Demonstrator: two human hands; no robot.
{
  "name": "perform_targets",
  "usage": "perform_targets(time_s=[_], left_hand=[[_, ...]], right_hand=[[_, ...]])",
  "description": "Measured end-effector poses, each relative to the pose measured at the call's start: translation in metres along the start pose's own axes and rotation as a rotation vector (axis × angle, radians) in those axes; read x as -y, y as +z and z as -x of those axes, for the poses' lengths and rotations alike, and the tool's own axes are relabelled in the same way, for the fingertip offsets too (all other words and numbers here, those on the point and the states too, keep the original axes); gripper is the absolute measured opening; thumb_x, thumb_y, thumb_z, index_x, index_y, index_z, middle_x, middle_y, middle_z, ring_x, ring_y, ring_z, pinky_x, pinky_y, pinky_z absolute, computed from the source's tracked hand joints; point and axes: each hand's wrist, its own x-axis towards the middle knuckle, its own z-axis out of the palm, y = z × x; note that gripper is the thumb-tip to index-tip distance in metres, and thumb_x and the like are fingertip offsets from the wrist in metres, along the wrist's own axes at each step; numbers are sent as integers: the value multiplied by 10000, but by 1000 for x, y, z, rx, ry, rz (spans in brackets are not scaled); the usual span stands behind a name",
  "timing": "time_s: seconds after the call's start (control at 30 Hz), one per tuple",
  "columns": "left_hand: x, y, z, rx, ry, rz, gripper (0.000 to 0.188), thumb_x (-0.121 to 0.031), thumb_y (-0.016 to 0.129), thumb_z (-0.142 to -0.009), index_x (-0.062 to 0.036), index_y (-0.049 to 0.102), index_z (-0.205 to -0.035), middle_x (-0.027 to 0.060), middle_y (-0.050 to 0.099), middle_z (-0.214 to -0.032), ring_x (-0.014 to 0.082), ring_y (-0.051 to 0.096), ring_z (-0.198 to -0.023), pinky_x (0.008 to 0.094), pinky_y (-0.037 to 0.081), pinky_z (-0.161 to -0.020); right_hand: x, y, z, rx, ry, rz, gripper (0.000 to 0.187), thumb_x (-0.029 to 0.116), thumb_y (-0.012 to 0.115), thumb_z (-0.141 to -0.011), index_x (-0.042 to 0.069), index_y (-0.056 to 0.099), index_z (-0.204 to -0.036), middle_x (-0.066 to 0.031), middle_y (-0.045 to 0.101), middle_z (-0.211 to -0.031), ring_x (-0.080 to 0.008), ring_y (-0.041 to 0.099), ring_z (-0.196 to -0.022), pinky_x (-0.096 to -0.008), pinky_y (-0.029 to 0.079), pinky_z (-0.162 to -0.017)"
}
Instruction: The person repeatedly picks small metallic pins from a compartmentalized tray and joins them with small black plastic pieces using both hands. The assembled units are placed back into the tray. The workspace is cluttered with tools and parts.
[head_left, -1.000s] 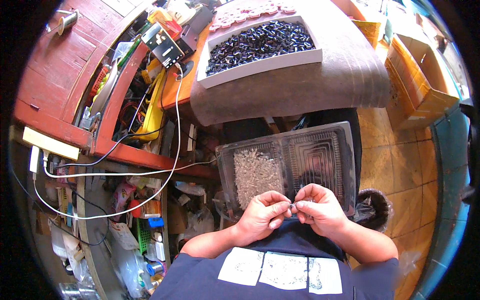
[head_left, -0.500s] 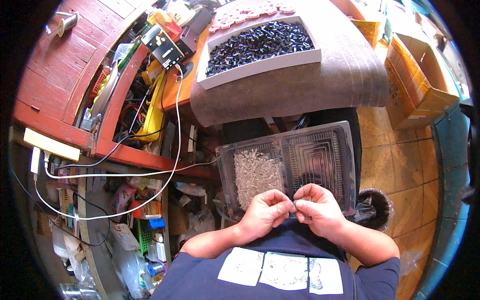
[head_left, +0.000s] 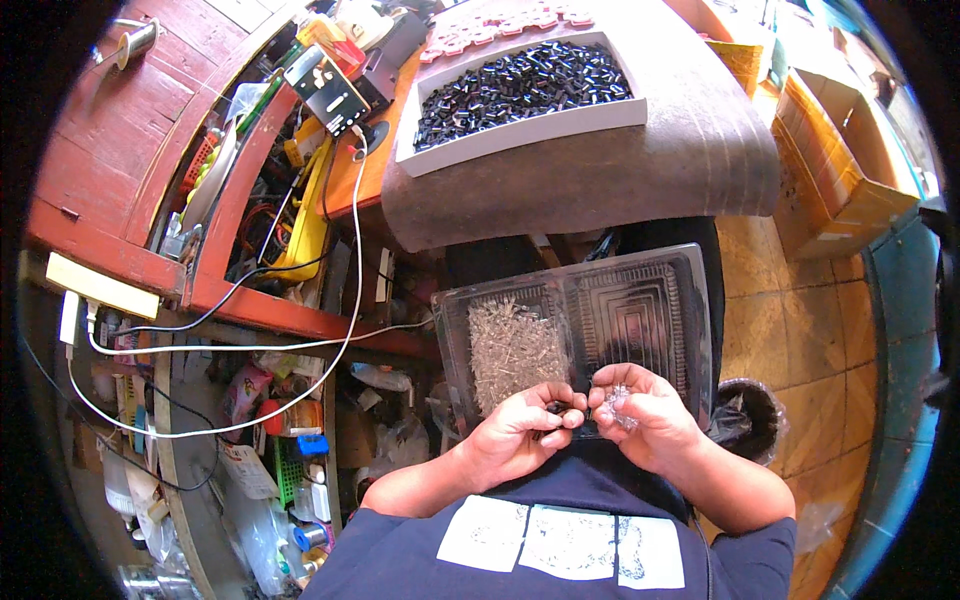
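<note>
Over my lap, my left hand (head_left: 528,428) and my right hand (head_left: 650,420) are close together, fingertips almost meeting. My left fingers pinch small dark pieces (head_left: 560,408), too small to name exactly. Curled fingers of my right hand hold a little bunch of small clear pieces (head_left: 620,403) against the palm. Just beyond my hands lies an opened clear plastic clamshell box (head_left: 706,300). Its left half holds a heap of thin, pale clear pieces with wire-like ends (head_left: 515,350), and its right half has a ribbed bottom (head_left: 630,310).
A white tray (head_left: 530,140) full of short black pieces (head_left: 520,90) stands on the mat-covered table (head_left: 690,170). To the left are a phone (head_left: 326,92), white cables (head_left: 250,348) and cluttered shelves. Cardboard boxes (head_left: 830,170) and a lined bin (head_left: 750,420) stand right.
My hands have moved slightly apart at the fingertips. My right hand has turned, showing more of the clear pieces, and dark pieces now show in my left fingers.
</note>
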Motion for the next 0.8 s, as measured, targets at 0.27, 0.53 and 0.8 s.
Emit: perform_targets(time_s=[0.27,0.53,0.8], left_hand=[[2,-7,-1,6,-2,-35,157,-110,527,-907,-15,557,-1029,84,600,-957,91,501,-671,171,398,-525],[6,-10,-2,32,66,-71,162,-143,528,-911,-23,571,-1011,80,599,-980,89,480,-650,169,396,-523],[5,3,3,-52,93,-118,156,-109,524,-910,-14,571,-1024,106,607,-975,97,487,-639,178,396,-523]], right_hand=[[5,2,0,16,28,117,190,33,531,-873,-12,513,-1057,-134,621,-843,-148,568,-633,-198,425,-495],[-1,-6,-1,62,49,98,131,88,541,-896,3,538,-996,-118,618,-759,-123,534,-539,-194,368,-410],[0,-1,2,2,23,157,147,85,573,-878,1,564,-999,-54,577,-678,-100,511,-514,-186,361,-412]])
